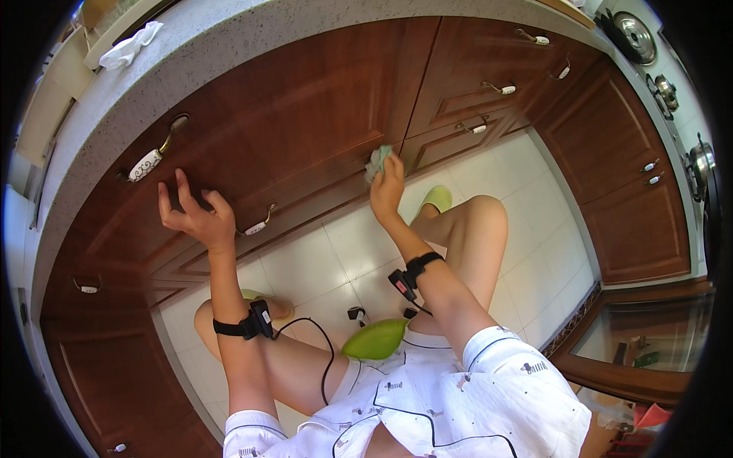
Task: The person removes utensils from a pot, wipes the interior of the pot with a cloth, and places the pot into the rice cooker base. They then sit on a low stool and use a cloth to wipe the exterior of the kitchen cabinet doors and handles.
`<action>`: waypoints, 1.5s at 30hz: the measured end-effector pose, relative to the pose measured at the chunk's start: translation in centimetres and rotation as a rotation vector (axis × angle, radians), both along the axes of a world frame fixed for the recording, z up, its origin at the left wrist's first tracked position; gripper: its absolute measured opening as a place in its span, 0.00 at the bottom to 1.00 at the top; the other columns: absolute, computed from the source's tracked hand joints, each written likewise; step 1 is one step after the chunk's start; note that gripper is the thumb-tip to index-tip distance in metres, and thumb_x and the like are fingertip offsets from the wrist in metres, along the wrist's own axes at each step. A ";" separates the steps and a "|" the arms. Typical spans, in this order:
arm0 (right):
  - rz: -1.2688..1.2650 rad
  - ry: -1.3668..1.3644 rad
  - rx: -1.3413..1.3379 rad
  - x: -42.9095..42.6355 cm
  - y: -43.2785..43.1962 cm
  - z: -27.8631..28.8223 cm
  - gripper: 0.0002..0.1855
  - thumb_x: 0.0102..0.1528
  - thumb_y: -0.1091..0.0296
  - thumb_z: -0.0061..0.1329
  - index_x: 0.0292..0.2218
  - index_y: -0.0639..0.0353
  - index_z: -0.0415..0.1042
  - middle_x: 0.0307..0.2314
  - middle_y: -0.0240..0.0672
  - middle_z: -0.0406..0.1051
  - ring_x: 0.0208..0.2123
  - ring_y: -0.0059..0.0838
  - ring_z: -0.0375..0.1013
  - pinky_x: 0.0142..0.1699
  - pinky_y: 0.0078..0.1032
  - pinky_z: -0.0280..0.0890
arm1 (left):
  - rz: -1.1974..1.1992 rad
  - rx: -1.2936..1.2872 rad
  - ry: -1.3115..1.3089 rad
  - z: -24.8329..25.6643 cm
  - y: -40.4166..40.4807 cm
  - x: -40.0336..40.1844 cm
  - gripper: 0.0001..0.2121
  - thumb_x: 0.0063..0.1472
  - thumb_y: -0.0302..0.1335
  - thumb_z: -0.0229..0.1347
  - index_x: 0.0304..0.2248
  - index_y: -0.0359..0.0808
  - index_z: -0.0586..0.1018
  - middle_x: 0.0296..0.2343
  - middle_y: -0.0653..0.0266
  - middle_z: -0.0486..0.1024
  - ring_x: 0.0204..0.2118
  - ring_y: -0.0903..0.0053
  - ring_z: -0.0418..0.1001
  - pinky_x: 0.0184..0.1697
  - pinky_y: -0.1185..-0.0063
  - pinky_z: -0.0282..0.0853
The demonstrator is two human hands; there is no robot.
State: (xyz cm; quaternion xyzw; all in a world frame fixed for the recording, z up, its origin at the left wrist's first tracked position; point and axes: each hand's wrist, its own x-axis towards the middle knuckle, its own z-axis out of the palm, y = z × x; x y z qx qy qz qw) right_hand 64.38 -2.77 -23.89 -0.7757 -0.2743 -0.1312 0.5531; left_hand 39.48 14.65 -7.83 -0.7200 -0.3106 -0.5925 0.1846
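Observation:
My right hand [387,186] grips a crumpled pale green and grey cloth [377,162] against the lower right part of a reddish-brown wooden cabinet front [298,114]. Holding nothing, my left hand [200,213] is raised with its fingers spread, close to the cabinet's left part. Just above those fingers is a white patterned ceramic handle with brass ends [145,165]. A second such handle [256,228] sits lower, to the right of my left wrist. Both forearms wear black straps with small devices, and a cable [330,349] runs from the left one.
A grey speckled countertop [240,31] curves above the cabinets, with a crumpled white tissue [130,47] on it. Pots [700,160] stand on the right counter. Pale tiles [366,252] cover the floor. A green seat [375,339] shows beneath me. A glass-paned wooden door [647,338] is at lower right.

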 end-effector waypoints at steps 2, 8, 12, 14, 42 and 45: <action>0.090 0.230 0.042 0.5 -1.9 -2.1 0.29 0.48 0.84 0.44 0.53 0.66 0.66 0.55 0.48 0.58 0.58 0.51 0.54 0.61 0.39 0.51 | 0.005 -0.003 0.018 -0.1 -0.1 0.1 0.27 0.49 0.23 0.53 0.53 0.39 0.73 0.53 0.50 0.59 0.52 0.60 0.58 0.55 0.65 0.53; -0.098 -0.301 0.434 4.7 0.3 15.5 0.22 0.46 0.83 0.45 0.45 0.63 0.71 0.45 0.42 0.63 0.47 0.43 0.61 0.55 0.37 0.55 | -0.021 -0.042 0.095 -0.2 -0.1 -1.5 0.30 0.47 0.20 0.52 0.53 0.41 0.73 0.54 0.49 0.59 0.53 0.60 0.58 0.55 0.68 0.53; -0.030 -0.552 0.374 6.9 2.8 18.2 0.19 0.46 0.83 0.45 0.42 0.63 0.69 0.43 0.45 0.63 0.47 0.46 0.60 0.54 0.41 0.54 | -0.023 -0.060 0.103 -0.1 0.0 -1.8 0.30 0.46 0.19 0.52 0.53 0.43 0.74 0.53 0.50 0.60 0.53 0.62 0.58 0.54 0.68 0.53; -0.173 -0.629 0.223 6.8 3.0 15.0 0.17 0.44 0.82 0.44 0.39 0.62 0.67 0.40 0.47 0.62 0.45 0.48 0.59 0.52 0.44 0.53 | -0.043 -0.062 0.106 0.2 0.0 -2.0 0.30 0.46 0.18 0.52 0.52 0.46 0.75 0.52 0.51 0.61 0.52 0.64 0.59 0.54 0.69 0.53; -0.130 -0.299 -0.021 2.5 2.9 4.9 0.14 0.44 0.75 0.46 0.35 0.65 0.62 0.36 0.48 0.61 0.42 0.51 0.58 0.47 0.45 0.55 | -0.167 -0.108 -0.116 1.4 1.8 -6.6 0.20 0.48 0.16 0.51 0.42 0.39 0.81 0.46 0.60 0.68 0.47 0.70 0.67 0.47 0.76 0.65; -0.108 -0.047 -0.011 -1.9 5.1 2.7 0.13 0.45 0.75 0.45 0.35 0.66 0.60 0.35 0.50 0.59 0.42 0.52 0.58 0.47 0.46 0.54 | -0.109 -0.111 -0.133 1.1 2.1 -7.9 0.19 0.48 0.16 0.51 0.40 0.38 0.81 0.44 0.59 0.68 0.44 0.71 0.67 0.44 0.77 0.65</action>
